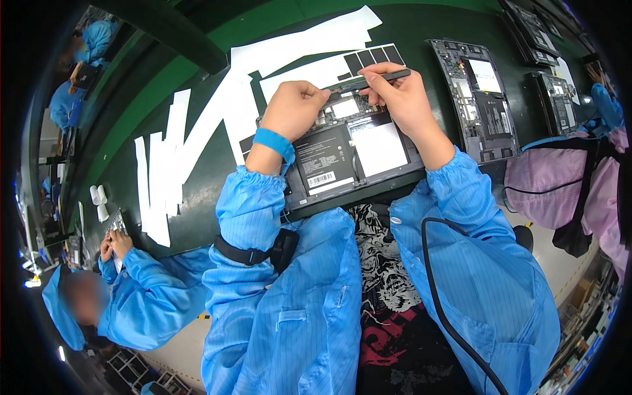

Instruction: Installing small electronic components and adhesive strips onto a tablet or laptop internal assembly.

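In front of me lies an opened laptop base [309,195], its circuit board along the far side. A black battery [322,160] with a printed label fills its near left part, and a white panel [380,148] lies to the right of that. My right hand [398,92] grips slim black tweezers [393,76] that slant down to the left over the board's far edge. My left hand [293,108], with a blue band [274,142] at the wrist, is closed in a pinch at that same edge. What its fingertips hold is too small to make out.
White paper sheets and strips [172,155] spread over the green table, with a sheet of black pieces [373,59] beyond the laptop. Another opened laptop base [484,99] lies to the right. At the left, a co-worker's hands [117,244] handle a small part.
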Demonstrator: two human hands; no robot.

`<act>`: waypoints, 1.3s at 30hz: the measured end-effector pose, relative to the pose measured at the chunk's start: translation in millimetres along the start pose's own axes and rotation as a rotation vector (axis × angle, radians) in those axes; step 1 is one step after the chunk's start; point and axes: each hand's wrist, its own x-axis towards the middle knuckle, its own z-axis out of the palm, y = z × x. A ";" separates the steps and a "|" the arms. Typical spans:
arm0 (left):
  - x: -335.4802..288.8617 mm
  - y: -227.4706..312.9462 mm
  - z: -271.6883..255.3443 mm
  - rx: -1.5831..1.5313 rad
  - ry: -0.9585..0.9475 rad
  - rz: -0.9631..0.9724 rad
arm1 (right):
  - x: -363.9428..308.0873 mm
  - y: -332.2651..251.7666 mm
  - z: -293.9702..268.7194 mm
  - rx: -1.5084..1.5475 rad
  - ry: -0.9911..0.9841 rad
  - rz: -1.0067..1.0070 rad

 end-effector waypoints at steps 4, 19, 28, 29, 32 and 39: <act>2.0 6.3 5.7 0.136 0.053 -0.009 | 0.2 3.5 -0.8 -0.066 -0.021 0.006; -1.5 27.4 6.9 0.279 0.093 -0.133 | -0.7 8.9 -3.5 -0.172 -0.033 -0.016; -0.8 28.9 9.4 0.292 0.122 -0.155 | -1.5 7.8 -2.5 -0.195 -0.025 -0.007; -0.7 28.5 9.5 0.295 0.130 -0.154 | -1.4 7.8 -2.4 -0.202 -0.023 -0.007; -0.8 30.2 7.8 0.291 0.131 -0.174 | -1.8 8.3 -1.9 -0.204 -0.023 -0.007; 2.7 41.0 -0.1 0.492 0.073 -0.265 | 1.7 12.3 -1.7 -0.221 -0.029 -0.046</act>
